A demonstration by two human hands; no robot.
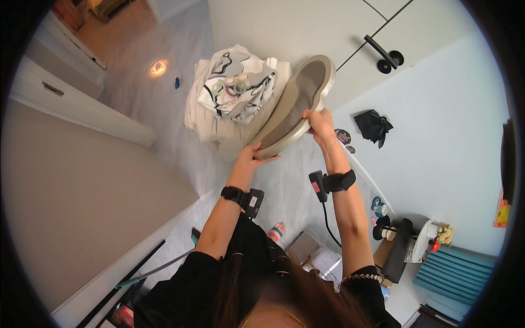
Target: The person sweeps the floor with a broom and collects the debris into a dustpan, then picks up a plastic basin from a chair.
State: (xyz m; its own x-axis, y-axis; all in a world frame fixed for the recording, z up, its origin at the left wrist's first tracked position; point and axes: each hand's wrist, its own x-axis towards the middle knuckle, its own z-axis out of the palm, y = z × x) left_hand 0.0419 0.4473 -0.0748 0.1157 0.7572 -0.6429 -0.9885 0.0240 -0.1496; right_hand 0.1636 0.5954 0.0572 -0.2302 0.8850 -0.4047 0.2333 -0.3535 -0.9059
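Note:
Both hands grip a curved, light-rimmed object (pixel 293 137) with a grey-brown recessed inside; its exact kind I cannot tell. My left hand (pixel 249 158) holds its lower end, thumb over the rim and fingers beneath. At the middle of its outer edge is my right hand (pixel 321 122), with the thumb on the rim. The object is tilted, and its upper end rises close to the cream panel. Beside and behind it lies folded beige bedding (pixel 197 108), carrying a white and grey patterned cloth (pixel 256 67). Several coloured rings (pixel 236 87) rest on that cloth.
A cream panel with a black handle (pixel 381 53) stands ahead. A crumpled black bag (pixel 372 126) is against the pale wall on the right. A small blue thing (pixel 176 83) lies on the floor. Teal folded fabric (pixel 455 272) and a yellow flower bunch (pixel 445 235) are at lower right.

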